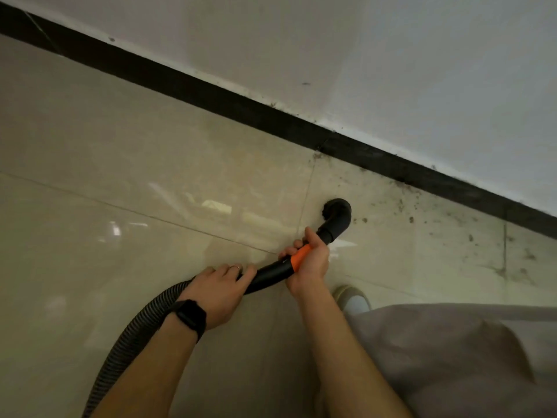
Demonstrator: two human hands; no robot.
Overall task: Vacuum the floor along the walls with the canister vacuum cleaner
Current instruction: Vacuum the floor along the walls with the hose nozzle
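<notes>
Dusty tile floor (pixel 120 152) by black baseboard (pixel 211 93).
Left hand (pixel 220 294) and right hand (pixel 312 260) wrap the hose (pixel 271 274), running lower-left to upper-right; nozzle (pixel 339 217) bends floorward.

Both bare forearms (pixel 168 366) are stretched forward. The left hand (pixel 221 294) is curled palm-down over the hose (pixel 268 274); the right hand (pixel 312 260) is wrapped around it just ahead, thumb pointed forward.

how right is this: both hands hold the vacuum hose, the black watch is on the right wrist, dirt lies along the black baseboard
No: the head view shows the black watch on the left wrist, not the right. The left hand and right hand do hold the vacuum hose, and dirt lies along the black baseboard.
</notes>
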